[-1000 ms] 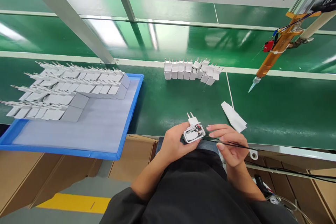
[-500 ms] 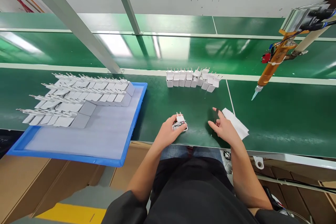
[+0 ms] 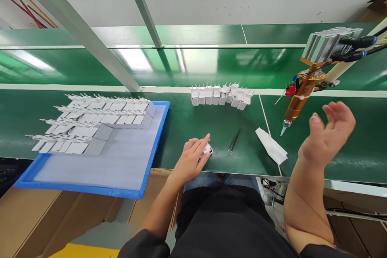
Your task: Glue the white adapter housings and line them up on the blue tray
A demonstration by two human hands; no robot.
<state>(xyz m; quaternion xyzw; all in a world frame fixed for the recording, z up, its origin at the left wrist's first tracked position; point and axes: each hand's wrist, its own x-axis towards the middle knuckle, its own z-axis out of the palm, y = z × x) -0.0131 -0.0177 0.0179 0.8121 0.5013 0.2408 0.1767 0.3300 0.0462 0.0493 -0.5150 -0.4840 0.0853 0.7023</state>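
Note:
My left hand (image 3: 191, 159) rests near the front edge of the green belt (image 3: 193, 129), its fingers curled over a small white plug adapter (image 3: 207, 150) that lies mostly hidden under them. Black tweezers (image 3: 234, 142) lie on the belt just to the right of it. My right hand (image 3: 329, 133) is raised in the air at the right with fingers spread and nothing in it, a little right of the hanging orange dispenser tool (image 3: 299, 102) and its tip.
A blue tray (image 3: 90, 177) at the left holds several rows of white adapters (image 3: 93, 123). A group of upright white adapters (image 3: 220, 94) stands mid-belt. A folded white cloth (image 3: 271, 145) lies by the tweezers. Slanted metal posts (image 3: 75, 20) rise at the back left.
My right hand left the belt, where the tweezers now lie, and rose to the right toward the hanging tool. My left hand lowered the adapter flat onto the belt. The camera tilted up.

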